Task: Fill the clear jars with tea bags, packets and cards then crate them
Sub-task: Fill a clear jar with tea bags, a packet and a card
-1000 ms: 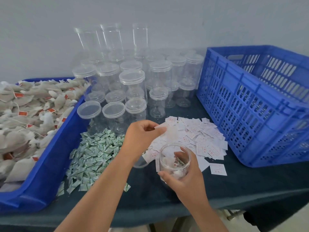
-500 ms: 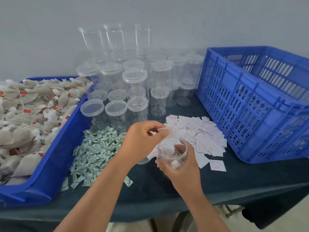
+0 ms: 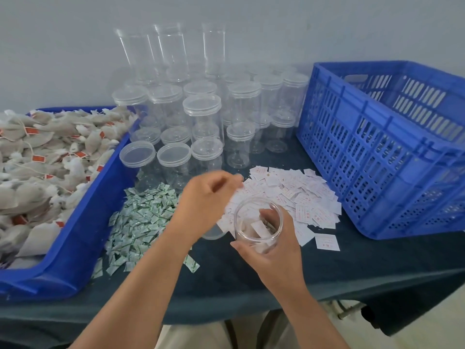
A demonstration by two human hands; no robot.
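- card drop looks finished: half a second back the left hand (image 3: 203, 200) pinched a white slip over the open jar (image 3: 247, 235); now a white card (image 3: 258, 226) lies inside it on top of pale contents.
- the left hand has come up off the rim and sits over the near edge of the card pile (image 3: 289, 192). its fingers are smeared by motion, so i cannot tell whether the grip is spread or pinching another slip.
- the right hand (image 3: 276, 250) has its grip curled round the jar's wall from the near side. the jar is upright, mouth open, just in front of the card pile.
- my reading: this jar now has its card. what remains is the lid, probably the clear disc (image 3: 214, 234) just left of the jar, and then the blue crate (image 3: 377, 147) at the right.
- the surface (image 3: 226, 280) is covered in dark cloth. a heap of green packets (image 3: 143, 217) lies left of the hands, beside a blue tray (image 3: 83, 235) of tea bags (image 3: 37, 159). empty jars (image 3: 202, 117), some capped, crowd the back.
- behind everything stands a plain pale wall (image 3: 75, 46).
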